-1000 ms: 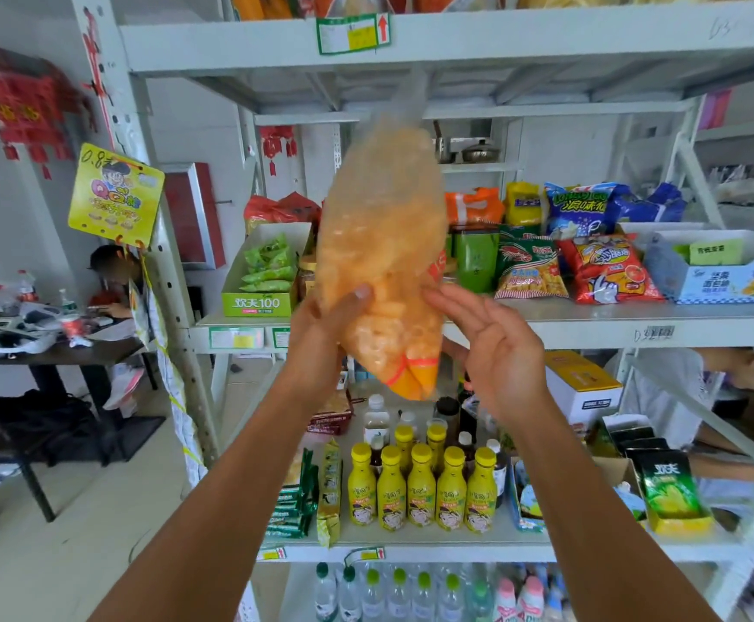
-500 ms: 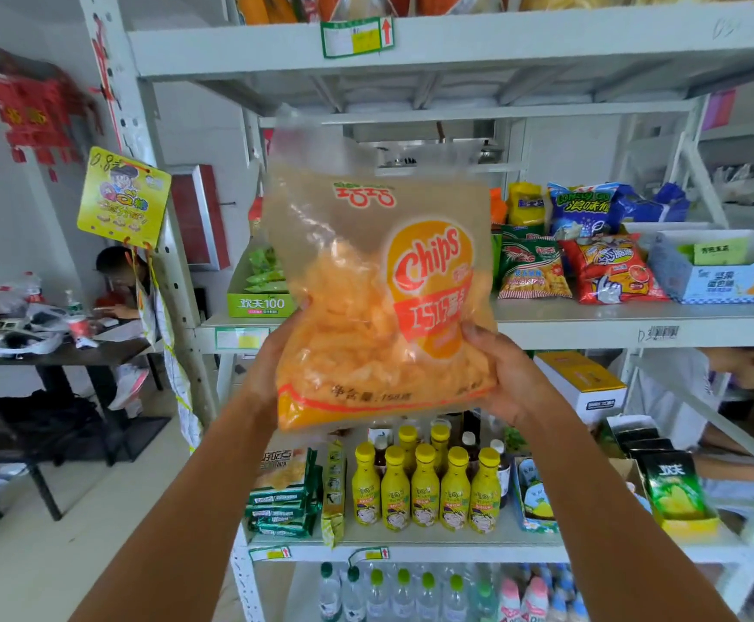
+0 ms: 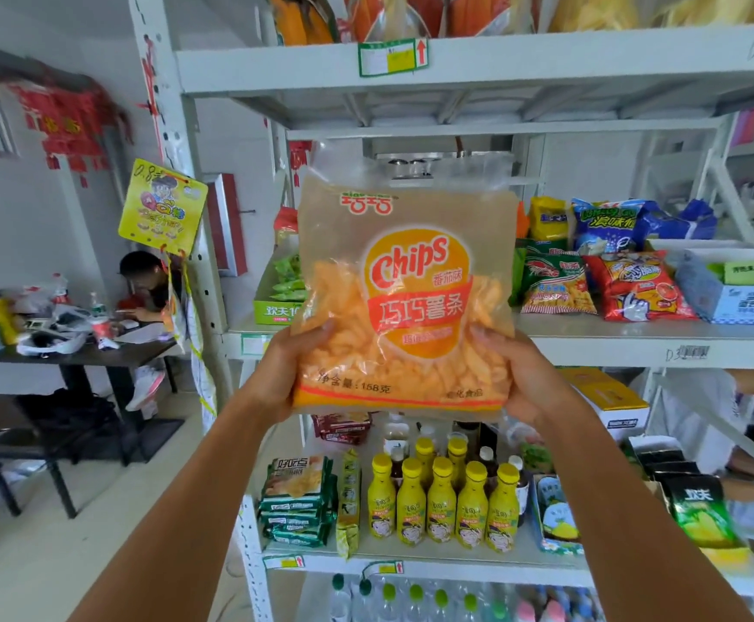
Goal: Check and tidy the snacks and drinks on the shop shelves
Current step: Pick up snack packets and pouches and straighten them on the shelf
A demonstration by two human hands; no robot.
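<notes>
The chips bag (image 3: 404, 307) is held upright in the air in front of the shelves, its printed front toward the camera (the word "Chips" reads plainly). The left hand (image 3: 278, 374) grasps its lower corner at about 8 o'clock and the right hand (image 3: 527, 379) grasps the other at about 4 o'clock, both thumbs on the front. Yellow bottles (image 3: 442, 505) stand in rows at 6 o'clock below the bag. At 3 o'clock, snack packets (image 3: 590, 280) lean on the middle shelf (image 3: 635, 343).
</notes>
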